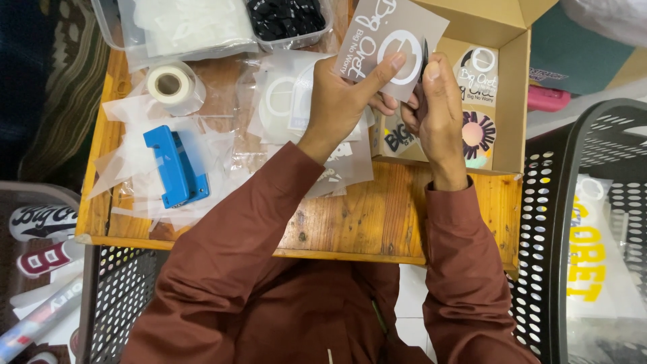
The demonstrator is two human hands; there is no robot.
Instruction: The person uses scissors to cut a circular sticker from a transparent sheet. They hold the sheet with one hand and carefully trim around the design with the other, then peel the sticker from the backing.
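Both of my hands are raised over the small wooden table (364,222). My left hand (344,101) pinches a grey sticker sheet (377,34) with a white ring printed on it, thumb across its lower edge. My right hand (438,114) holds the sheet's right side together with a thin dark round piece (424,52) at the sheet's edge. Just behind my hands stands an open cardboard box (515,101) with several printed stickers lying inside it.
A blue punch-like tool (176,168) and a roll of white tape (172,84) lie on the table's left among clear plastic sleeves (283,101). Plastic tubs (202,27) stand at the back. Black perforated baskets (559,222) flank the table.
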